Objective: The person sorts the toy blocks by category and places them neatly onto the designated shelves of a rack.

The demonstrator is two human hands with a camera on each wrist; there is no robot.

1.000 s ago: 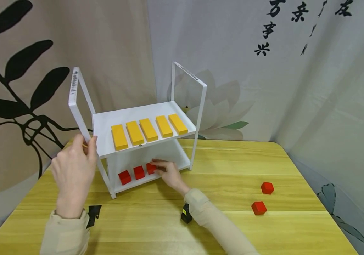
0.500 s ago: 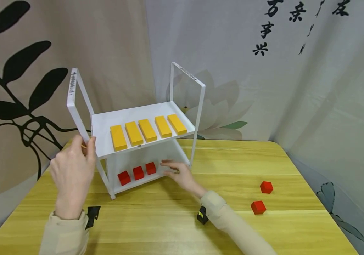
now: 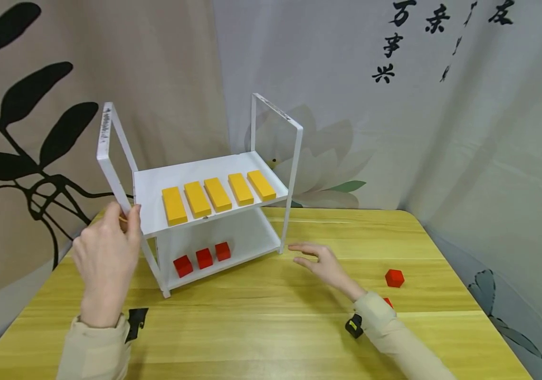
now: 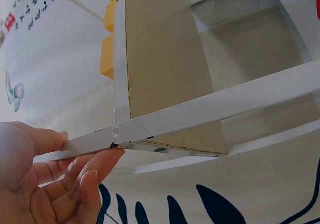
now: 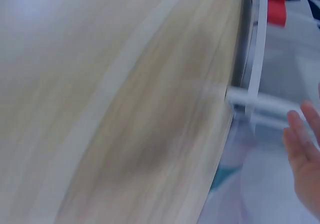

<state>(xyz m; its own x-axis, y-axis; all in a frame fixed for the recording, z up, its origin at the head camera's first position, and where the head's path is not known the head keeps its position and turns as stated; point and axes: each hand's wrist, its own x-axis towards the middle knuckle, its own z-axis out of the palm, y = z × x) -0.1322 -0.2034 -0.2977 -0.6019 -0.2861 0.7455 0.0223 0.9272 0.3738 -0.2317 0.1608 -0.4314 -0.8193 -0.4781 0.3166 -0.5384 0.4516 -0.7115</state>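
A white two-tier rack [image 3: 185, 163] stands on the table, with several yellow blocks [image 3: 218, 195] in a row on its upper shelf. On the lower shelf sit three red cubes [image 3: 204, 258], spaced toward the left. My left hand [image 3: 109, 258] pinches the front left post of the rack; in the left wrist view thumb and fingers [image 4: 107, 164] lie on either side of the white bar. To the right of the rack, my right hand [image 3: 320, 264] is over the table with fingers extended and nothing in them. The right wrist view is blurred.
Two more red cubes lie on the wooden table [image 3: 233, 338] at the right: one red cube [image 3: 395, 278] in full sight, the other mostly hidden behind the right sleeve [image 3: 394, 330]. Printed curtains [image 3: 327, 63] hang behind the table.
My right hand has let go of the third red cube on the lower shelf and moved right, out of the rack. The left hand keeps its grip on the post.
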